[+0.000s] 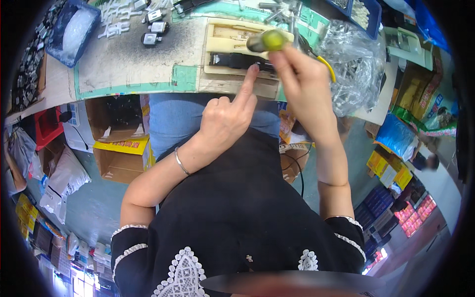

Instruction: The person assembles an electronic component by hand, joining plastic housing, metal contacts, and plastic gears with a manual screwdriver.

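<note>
My left hand (225,119) reaches to the work fixture with its index finger stretched out, the fingertip on or just above a long black part (232,61). Its other fingers are curled in, and whatever they may hold is hidden. The black part lies in a slot of a cream block fixture (225,46) near the table's front edge. Above the fixture's right half, my right hand (307,74) is closed on what looks like a small mallet (272,40), its head yellow-green at one end and dark at the other. Motion blurs the mallet, and its handle is hidden in my fingers.
Small metal-and-black pieces (152,38) and white pieces (116,22) lie on the table at the left, beside a blue tray (53,42). Metal tubes (292,20) lie behind the fixture. To the right sits a clear plastic bag (351,64) of parts. Cardboard boxes (116,166) stand below the table.
</note>
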Action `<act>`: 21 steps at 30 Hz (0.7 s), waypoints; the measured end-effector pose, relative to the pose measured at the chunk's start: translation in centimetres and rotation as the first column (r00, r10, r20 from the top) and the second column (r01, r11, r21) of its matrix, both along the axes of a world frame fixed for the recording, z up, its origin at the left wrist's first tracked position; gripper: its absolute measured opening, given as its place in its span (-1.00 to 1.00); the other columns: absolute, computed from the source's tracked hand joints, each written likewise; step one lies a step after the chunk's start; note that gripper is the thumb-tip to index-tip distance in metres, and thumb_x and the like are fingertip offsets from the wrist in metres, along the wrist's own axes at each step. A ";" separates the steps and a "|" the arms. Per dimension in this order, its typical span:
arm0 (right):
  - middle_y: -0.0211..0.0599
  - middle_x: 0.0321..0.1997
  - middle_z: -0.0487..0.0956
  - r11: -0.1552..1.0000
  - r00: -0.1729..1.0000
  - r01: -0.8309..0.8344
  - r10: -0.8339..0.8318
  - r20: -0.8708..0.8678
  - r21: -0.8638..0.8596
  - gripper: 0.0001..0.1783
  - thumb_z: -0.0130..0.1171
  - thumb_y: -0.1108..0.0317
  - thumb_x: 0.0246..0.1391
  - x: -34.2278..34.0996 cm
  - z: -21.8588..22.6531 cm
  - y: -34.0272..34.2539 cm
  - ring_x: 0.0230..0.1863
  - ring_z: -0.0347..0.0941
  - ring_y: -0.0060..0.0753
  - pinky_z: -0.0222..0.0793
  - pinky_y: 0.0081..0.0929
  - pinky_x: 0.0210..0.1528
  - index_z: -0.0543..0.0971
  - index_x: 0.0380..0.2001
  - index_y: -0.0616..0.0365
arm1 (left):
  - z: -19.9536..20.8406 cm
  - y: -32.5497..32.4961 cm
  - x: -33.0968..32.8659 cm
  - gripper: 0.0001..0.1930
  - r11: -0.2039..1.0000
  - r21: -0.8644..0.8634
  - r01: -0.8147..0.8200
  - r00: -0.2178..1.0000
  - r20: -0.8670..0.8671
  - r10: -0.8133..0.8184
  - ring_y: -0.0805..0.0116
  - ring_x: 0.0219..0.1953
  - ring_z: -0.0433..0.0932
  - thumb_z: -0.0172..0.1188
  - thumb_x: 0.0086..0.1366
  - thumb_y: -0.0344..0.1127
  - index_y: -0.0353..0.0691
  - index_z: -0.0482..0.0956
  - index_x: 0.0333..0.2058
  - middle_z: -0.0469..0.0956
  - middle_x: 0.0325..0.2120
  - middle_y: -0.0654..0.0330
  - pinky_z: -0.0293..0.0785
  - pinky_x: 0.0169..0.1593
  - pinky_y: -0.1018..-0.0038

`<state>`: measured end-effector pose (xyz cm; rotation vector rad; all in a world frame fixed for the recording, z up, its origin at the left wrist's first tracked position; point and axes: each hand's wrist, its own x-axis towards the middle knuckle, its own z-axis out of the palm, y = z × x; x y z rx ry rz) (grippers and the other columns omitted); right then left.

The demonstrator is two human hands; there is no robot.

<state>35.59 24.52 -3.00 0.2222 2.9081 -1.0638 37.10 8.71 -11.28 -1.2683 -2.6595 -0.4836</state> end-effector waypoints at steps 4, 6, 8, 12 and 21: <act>-0.09 -0.51 0.53 0.989 0.984 -0.125 0.133 -0.120 0.075 -0.73 0.06 0.26 0.14 0.7 -1.8 -1.0 -0.47 0.49 -0.04 0.37 -0.25 -0.47 0.54 -0.14 0.13 | -0.6 0.3 0.9 -0.93 0.999 -0.004 -0.040 0.999 0.006 0.040 0.59 -0.83 0.29 0.08 -0.04 -0.36 -0.12 0.38 -0.62 0.33 0.16 0.05 0.21 -0.73 0.62; -0.13 -0.51 0.54 0.980 0.981 -0.155 0.168 -0.100 0.128 -0.73 0.07 0.28 0.13 0.4 -1.8 -0.8 -0.46 0.50 -0.09 0.37 -0.29 -0.48 0.54 -0.13 0.13 | -0.7 0.3 1.0 -0.92 0.998 -0.043 -0.041 0.999 0.007 0.041 0.58 -0.83 0.30 0.08 -0.03 -0.35 -0.12 0.38 -0.62 0.32 0.16 0.03 0.23 -0.73 0.62; -0.17 -0.50 0.55 0.993 0.982 -0.101 0.110 -0.155 0.064 -0.70 0.07 0.28 0.13 0.1 -0.9 -0.8 -0.46 0.51 -0.11 0.39 -0.31 -0.47 0.52 -0.09 0.11 | -0.6 0.1 0.9 -0.95 0.996 -0.079 -0.039 0.999 0.008 0.039 0.58 -0.83 0.31 0.08 -0.01 -0.35 -0.11 0.40 -0.59 0.33 0.15 0.05 0.24 -0.72 0.63; -0.26 -0.55 0.53 0.950 0.960 -0.248 0.267 -0.084 0.192 -0.70 0.09 0.28 0.12 1.0 -2.2 -1.6 -0.52 0.49 -0.18 0.37 -0.33 -0.54 0.53 -0.07 0.07 | -1.0 0.2 1.2 -0.97 0.997 -0.048 -0.060 0.998 0.010 0.060 0.58 -0.81 0.34 0.09 0.00 -0.34 -0.10 0.43 -0.54 0.36 0.13 0.08 0.26 -0.70 0.62; -0.17 -0.52 0.54 0.943 0.933 -0.288 0.316 -0.175 0.166 -0.71 0.08 0.25 0.12 -1.8 -3.2 -2.9 -0.52 0.50 -0.14 0.37 -0.27 -0.52 0.52 -0.11 0.09 | -1.1 -0.4 0.7 -0.93 0.998 -0.038 0.056 0.997 0.059 -0.054 0.51 -0.76 0.36 0.08 -0.02 -0.35 -0.13 0.47 -0.49 0.41 0.07 0.10 0.28 -0.66 0.58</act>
